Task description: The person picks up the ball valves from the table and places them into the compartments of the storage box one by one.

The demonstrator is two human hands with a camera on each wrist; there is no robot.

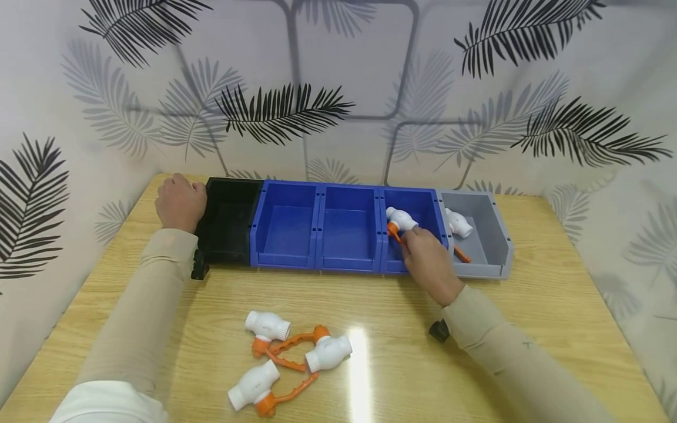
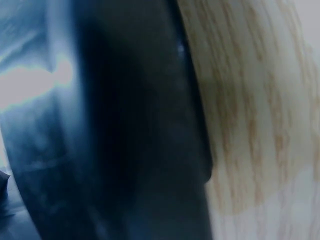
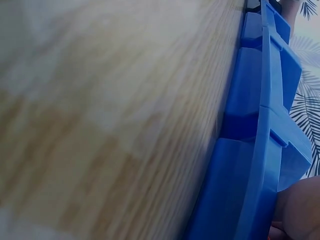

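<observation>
In the head view my right hand [image 1: 429, 261] reaches into the rightmost blue bin [image 1: 420, 198]. Its fingers pinch the orange handle of a white plastic ball valve [image 1: 403, 220], whose body lies toward the back of that bin. My left hand [image 1: 181, 202] is curled like a fist beside the left wall of the black bin [image 1: 227, 226], thumb close to its rim; its fingertips are hidden. Dark plastic [image 2: 145, 120] fills much of the left wrist view. Only part of my right hand [image 3: 300, 210] shows at the blue bin's edge in the right wrist view.
Two more blue bins [image 1: 288, 232] stand in the row after the black one. The grey bin [image 1: 483, 235] at the right end holds another white valve [image 1: 459, 223]. Three valves with orange handles [image 1: 329, 352] lie on the wooden table [image 1: 423, 376]. A patterned wall rises behind.
</observation>
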